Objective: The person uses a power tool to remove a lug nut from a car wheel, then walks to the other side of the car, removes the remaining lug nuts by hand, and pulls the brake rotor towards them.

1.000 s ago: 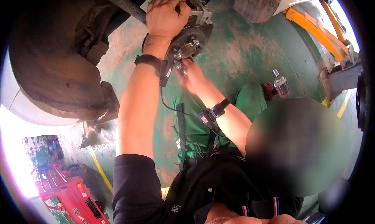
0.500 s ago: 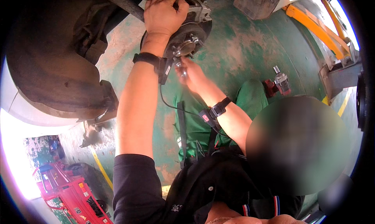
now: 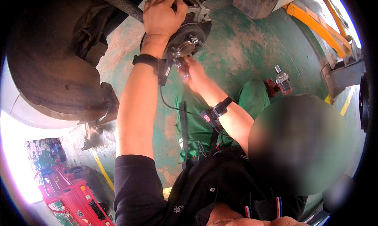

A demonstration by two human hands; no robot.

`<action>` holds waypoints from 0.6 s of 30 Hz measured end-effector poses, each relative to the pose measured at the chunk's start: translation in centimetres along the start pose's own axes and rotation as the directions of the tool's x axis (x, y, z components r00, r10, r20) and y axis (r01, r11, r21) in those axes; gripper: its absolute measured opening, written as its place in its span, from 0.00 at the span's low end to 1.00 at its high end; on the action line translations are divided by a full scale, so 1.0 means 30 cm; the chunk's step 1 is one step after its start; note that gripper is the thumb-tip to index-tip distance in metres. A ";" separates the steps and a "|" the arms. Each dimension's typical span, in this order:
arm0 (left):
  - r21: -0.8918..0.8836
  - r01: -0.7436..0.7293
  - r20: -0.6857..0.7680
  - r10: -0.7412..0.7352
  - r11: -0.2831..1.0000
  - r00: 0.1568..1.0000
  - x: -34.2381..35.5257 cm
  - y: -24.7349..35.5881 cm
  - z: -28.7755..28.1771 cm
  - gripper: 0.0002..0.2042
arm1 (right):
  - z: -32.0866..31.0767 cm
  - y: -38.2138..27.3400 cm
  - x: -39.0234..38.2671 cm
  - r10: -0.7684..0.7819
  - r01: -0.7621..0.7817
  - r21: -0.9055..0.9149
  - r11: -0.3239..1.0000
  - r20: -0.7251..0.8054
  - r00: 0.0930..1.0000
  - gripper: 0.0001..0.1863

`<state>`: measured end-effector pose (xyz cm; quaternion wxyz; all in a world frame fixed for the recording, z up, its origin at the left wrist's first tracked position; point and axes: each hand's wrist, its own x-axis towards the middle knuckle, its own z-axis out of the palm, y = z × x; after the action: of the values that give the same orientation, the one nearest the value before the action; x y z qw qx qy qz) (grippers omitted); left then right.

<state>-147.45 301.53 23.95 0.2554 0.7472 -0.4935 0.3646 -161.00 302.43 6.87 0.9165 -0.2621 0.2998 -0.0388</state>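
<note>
My left hand (image 3: 164,15) lies over the metal brake caliper (image 3: 201,11) at the top, fingers curled across its far side and thumb bent toward me. Below it is the dark round brake disc (image 3: 199,31). Wheel studs stick out around its hub (image 3: 187,48). My right hand (image 3: 193,74) is just under the hub, its fingers closed and partly blurred. A shiny bit of metal shows at its fingertips beside the lower studs, too smeared to name.
A dark wheel-arch liner (image 3: 51,68) fills the left, with a shaft (image 3: 122,4) running to the hub. An impact wrench (image 3: 282,83) stands on the green floor by my knee. A yellow lift arm (image 3: 317,29) is far right, a red tool cart (image 3: 76,200) lower left.
The view has shifted slightly. Both hands keep nearly the same places, the left on the caliper and the right under the hub.
</note>
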 end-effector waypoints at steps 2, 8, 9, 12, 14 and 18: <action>0.002 0.017 -0.023 -0.017 1.000 1.000 -0.015 -0.017 0.003 0.13 | 0.017 -0.016 -0.049 0.126 -0.122 -0.032 0.992 0.178 0.976 0.21; 0.009 0.005 -0.024 -0.004 1.000 1.000 -0.006 -0.010 0.007 0.13 | 0.010 -0.002 -0.029 0.071 -0.074 0.030 0.997 0.072 0.995 0.24; 0.016 -0.003 -0.009 0.004 1.000 1.000 -0.003 -0.015 0.004 0.13 | 0.011 -0.007 -0.037 0.086 -0.087 0.035 0.996 0.049 0.995 0.24; 0.026 -0.009 0.026 0.008 1.000 1.000 -0.016 -0.014 -0.007 0.13 | 0.013 -0.013 -0.055 0.136 -0.140 0.016 0.990 0.154 0.979 0.25; 0.028 -0.010 0.017 0.010 1.000 1.000 -0.004 -0.008 -0.009 0.13 | 0.034 -0.013 -0.037 0.077 -0.077 -0.008 0.997 0.015 0.997 0.26; 0.011 -0.011 0.000 0.011 1.000 1.000 -0.011 -0.013 -0.006 0.12 | 0.037 -0.028 -0.072 0.152 -0.159 0.031 0.987 0.172 0.973 0.25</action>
<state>-147.24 301.99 23.78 0.2493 0.7458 -0.4954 0.3689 -162.05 302.70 9.19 0.9444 -0.2195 0.2398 0.0488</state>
